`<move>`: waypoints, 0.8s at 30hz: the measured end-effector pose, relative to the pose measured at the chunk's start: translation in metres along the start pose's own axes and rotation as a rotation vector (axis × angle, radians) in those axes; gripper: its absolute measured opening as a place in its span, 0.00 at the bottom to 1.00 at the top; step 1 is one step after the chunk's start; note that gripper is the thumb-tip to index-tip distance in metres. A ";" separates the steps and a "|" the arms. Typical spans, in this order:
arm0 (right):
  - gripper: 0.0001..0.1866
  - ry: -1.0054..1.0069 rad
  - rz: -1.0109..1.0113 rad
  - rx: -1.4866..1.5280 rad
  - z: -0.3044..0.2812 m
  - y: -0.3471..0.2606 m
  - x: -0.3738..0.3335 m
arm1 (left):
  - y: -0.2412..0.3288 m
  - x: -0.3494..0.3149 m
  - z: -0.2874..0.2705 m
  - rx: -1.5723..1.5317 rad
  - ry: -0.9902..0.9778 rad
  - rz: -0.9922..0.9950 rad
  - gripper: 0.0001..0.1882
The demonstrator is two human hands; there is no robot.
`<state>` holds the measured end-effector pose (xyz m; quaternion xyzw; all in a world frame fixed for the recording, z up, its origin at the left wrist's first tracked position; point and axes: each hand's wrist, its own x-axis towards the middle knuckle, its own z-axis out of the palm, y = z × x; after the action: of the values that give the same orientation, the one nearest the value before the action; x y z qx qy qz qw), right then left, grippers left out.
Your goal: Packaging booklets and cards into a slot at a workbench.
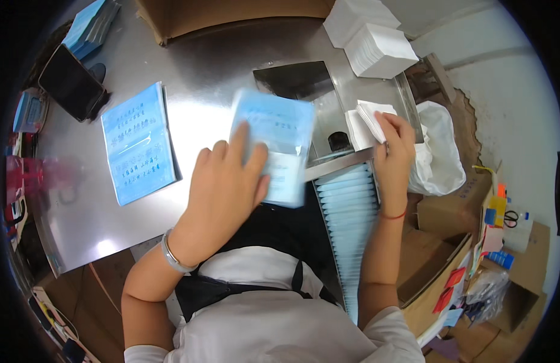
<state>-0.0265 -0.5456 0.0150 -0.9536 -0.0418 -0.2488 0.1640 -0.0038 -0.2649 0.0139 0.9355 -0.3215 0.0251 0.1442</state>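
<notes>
My left hand (225,181) holds a pale blue plastic packet (286,127) over the metal table; motion smears the packet, and the grip is partly hidden behind the hand. On the right, my right hand (394,136) pinches a small wad of folded white paper (366,124) between thumb and fingers, beside the metal-edged opening in the table. To the left lies a flat stack of blue printed packets (141,142). Below the opening's edge, a long row of blue packets (346,224) stands tightly packed, running down past my right forearm.
Stacks of white folded paper (377,45) sit at the back right. A dark phone (73,81) leans on a stand at the left, near more blue packets (89,27). A cardboard box (231,13) edges the far side. A white bag (437,151) hangs at the right.
</notes>
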 end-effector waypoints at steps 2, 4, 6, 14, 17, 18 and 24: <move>0.24 0.108 -0.113 0.092 0.003 -0.029 -0.004 | -0.003 -0.004 0.003 -0.229 0.069 0.064 0.25; 0.18 -0.200 -0.222 0.278 0.015 -0.095 -0.028 | -0.020 0.002 0.003 -0.213 0.075 0.085 0.28; 0.16 -0.131 -0.420 0.218 0.035 -0.123 -0.034 | -0.033 0.005 0.004 -0.214 0.065 0.108 0.32; 0.09 -0.461 -0.142 0.225 0.080 -0.040 0.038 | 0.023 0.014 -0.002 -0.462 0.072 0.254 0.29; 0.08 -0.171 0.008 0.119 0.070 -0.048 0.032 | -0.010 -0.011 -0.018 -0.815 0.093 -0.444 0.20; 0.08 0.009 0.029 0.139 0.061 -0.046 0.022 | -0.042 -0.023 -0.010 -0.431 0.402 -0.349 0.22; 0.13 0.142 0.104 -0.311 0.046 -0.031 0.000 | -0.115 -0.075 -0.022 0.253 0.144 -0.477 0.15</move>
<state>-0.0108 -0.5011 -0.0138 -0.9483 0.0582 -0.3104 0.0299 0.0079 -0.1275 -0.0045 0.9912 -0.0757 0.0967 0.0503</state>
